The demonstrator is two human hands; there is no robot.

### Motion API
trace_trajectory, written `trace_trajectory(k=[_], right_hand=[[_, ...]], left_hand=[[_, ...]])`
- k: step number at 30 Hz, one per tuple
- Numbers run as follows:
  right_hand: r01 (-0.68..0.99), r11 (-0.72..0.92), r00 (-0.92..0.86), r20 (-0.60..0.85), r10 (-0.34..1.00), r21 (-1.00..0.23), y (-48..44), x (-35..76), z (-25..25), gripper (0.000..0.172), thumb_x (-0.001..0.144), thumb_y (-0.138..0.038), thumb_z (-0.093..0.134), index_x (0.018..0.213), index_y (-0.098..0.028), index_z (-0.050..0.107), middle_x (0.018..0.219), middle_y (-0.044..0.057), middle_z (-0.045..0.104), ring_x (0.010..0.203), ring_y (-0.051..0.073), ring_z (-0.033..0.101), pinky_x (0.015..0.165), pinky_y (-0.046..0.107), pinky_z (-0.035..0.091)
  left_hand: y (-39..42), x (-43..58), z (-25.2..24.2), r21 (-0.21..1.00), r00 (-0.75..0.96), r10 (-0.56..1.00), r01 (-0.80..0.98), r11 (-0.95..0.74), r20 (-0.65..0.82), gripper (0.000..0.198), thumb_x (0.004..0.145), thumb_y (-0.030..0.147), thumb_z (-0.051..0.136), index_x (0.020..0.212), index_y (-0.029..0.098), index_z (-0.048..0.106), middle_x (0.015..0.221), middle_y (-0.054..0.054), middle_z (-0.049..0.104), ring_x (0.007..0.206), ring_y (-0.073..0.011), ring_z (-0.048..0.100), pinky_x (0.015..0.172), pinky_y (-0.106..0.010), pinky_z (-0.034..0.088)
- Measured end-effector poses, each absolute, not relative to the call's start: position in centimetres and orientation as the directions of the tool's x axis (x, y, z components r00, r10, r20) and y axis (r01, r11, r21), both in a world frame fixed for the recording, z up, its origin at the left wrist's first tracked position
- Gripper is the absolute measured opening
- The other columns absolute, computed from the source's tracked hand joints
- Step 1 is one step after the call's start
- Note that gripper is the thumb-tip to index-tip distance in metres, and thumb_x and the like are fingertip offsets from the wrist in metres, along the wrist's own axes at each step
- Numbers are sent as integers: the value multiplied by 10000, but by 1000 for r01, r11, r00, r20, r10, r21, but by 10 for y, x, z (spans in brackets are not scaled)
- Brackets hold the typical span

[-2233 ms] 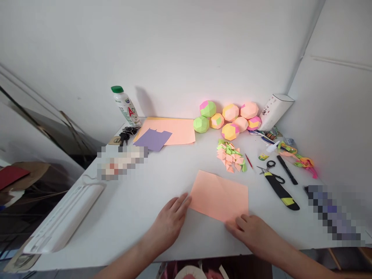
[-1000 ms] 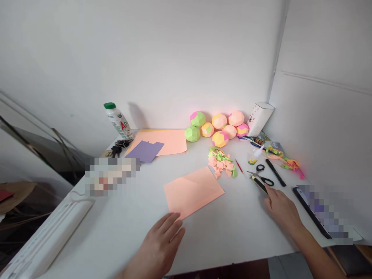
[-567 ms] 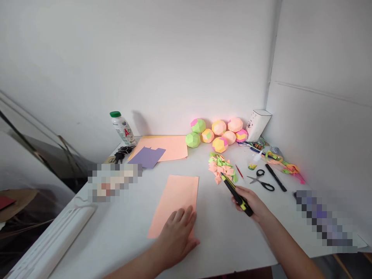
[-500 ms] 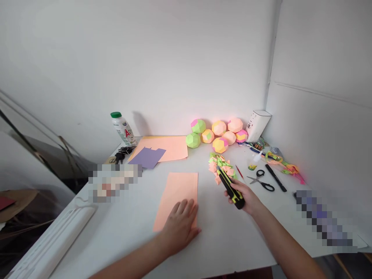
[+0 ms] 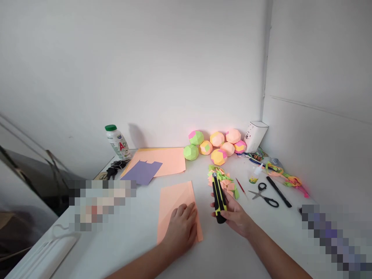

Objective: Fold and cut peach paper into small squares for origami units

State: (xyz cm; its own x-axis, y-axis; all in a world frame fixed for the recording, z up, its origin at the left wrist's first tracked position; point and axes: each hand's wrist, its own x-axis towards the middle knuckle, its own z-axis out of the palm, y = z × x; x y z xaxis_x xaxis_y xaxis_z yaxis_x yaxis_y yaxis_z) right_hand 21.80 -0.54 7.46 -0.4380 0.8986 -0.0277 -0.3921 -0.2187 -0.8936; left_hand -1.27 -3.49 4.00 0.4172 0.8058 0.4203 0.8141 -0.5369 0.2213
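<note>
My left hand (image 5: 180, 228) lies on a peach sheet of paper (image 5: 174, 195), its fingers reaching over the right edge. Along that edge runs a narrow strip, seemingly a fold, partly hidden under the hand. To the right, my right hand (image 5: 232, 213) grips a black and yellow utility knife (image 5: 219, 199), its metal tip pointing away from me. I cannot tell whether any blade is out. Just beyond the knife lies a pile of small green and peach paper pieces (image 5: 226, 179).
Several faceted paper balls (image 5: 191, 152) stand by the wall. Scissors (image 5: 264, 195), a glue bottle (image 5: 254, 176) and a black pen-like stick (image 5: 279, 192) lie on the right. Purple paper (image 5: 142, 172) overlaps large peach sheets (image 5: 171, 159); a white bottle (image 5: 118, 143) stands behind left.
My right hand has turned the knife more upright and drawn it slightly left. The sheet under my left hand has rotated counterclockwise. The whole view has shifted, with things sitting lower.
</note>
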Motion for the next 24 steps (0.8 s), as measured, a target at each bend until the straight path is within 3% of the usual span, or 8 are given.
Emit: trace_trajectory(k=[12, 19, 24], right_hand=[[-271, -109, -380, 2, 925, -957, -9, 211, 72, 438, 779, -349, 728, 1168, -238, 559, 1099, 82, 603, 943, 211, 596, 793, 387, 495], [-252, -141, -318, -56, 946, -957, -10, 210, 73, 378, 767, -446, 722, 976, -182, 550, 905, 70, 655, 690, 163, 613, 593, 315, 493], [-235, -187, -279, -118, 953, -954, -12, 208, 74, 418, 763, -508, 703, 768, -207, 413, 724, 3, 642, 498, 97, 537, 429, 222, 392]], left_hand=[[-33, -12, 37, 250, 427, 801, 794, -554, 420, 361, 818, 170, 443, 1144, 156, 596, 1264, -103, 571, 1012, -277, 475, 802, -423, 438], [-33, -13, 39, 220, 434, 792, 800, -558, 431, 372, 816, 168, 432, 1150, 165, 596, 1253, -114, 574, 1007, -273, 482, 798, -428, 440], [-34, -13, 38, 230, 432, 786, 793, -565, 442, 364, 825, 169, 424, 1142, 156, 603, 1250, -113, 579, 1005, -275, 478, 801, -429, 438]])
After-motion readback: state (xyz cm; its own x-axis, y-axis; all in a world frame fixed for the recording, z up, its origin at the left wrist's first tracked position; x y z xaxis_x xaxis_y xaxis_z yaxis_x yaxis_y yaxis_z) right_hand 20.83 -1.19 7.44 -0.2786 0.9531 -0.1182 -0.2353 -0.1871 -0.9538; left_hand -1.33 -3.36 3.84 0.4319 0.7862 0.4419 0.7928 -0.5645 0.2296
